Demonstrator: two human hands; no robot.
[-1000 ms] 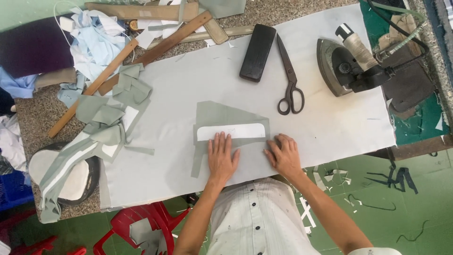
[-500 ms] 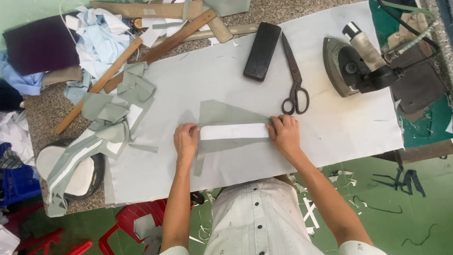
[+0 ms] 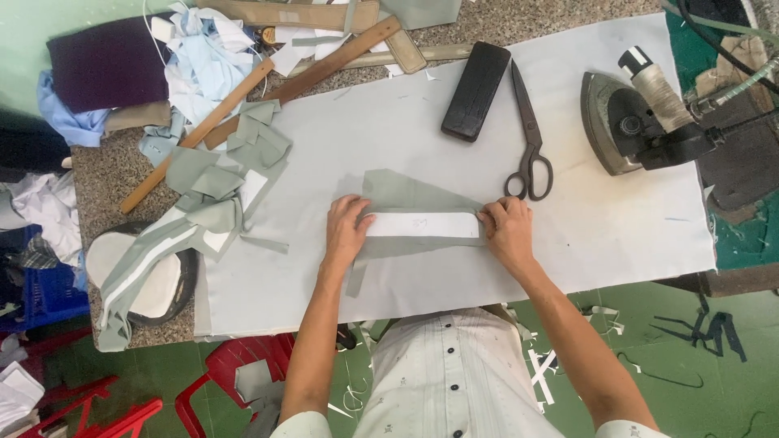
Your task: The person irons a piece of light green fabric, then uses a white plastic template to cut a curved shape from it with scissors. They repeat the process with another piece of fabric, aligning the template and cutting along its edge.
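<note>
Left hand (image 3: 347, 229) flat on the left end of a white interfacing strip (image 3: 422, 225), fingers curled loosely over its edge, pinning rather than gripping. Right hand (image 3: 508, 229) likewise pressed on the right end, fingertips bent down onto the strip. Strip stretched level between both hands, lying across a grey-green fabric piece (image 3: 406, 195) near the middle of the desk (image 3: 617, 235), apparently held taut at both ends to stay straight and aligned on the cloth below. A narrow tail of the same fabric trailing toward the near edge, under the left wrist.

Just beyond the right hand, black-handled tailor's shears (image 3: 529, 138), blades pointing far, within easy reach. Left of these, a dark rectangular block (image 3: 475, 91). Far right, an iron (image 3: 629, 122) parked on its side at the cloth's edge, well apart from the work. Far left, wooden rulers (image 3: 268, 89) laid aslant beside a heap of grey-green offcuts (image 3: 219, 178) and light blue scraps, pushed aside off the working area.
</note>
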